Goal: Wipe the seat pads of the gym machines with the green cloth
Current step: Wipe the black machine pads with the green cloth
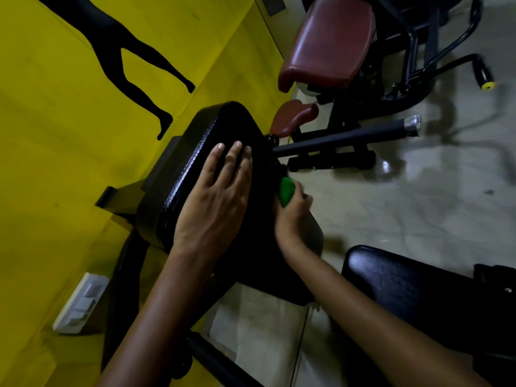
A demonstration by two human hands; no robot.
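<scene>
Green cloth [286,191], bunched small, sits squeezed in the right hand [293,216] at the right edge of the long black padded seat [178,169]. From that hand the pad's top lies to the left. Its long side runs up and away. Left hand [215,191] lies flat on it, fingers straight, right in the wiping path. 2 dark red pads [329,43] wait farther off.

Our corner of the gym, dimly lit

We saw a yellow wall [69,135] bearing a black silhouette figure [131,60], a white switch plate [81,303] low on it, and a glossy grey floor [418,213] reflecting light.
</scene>
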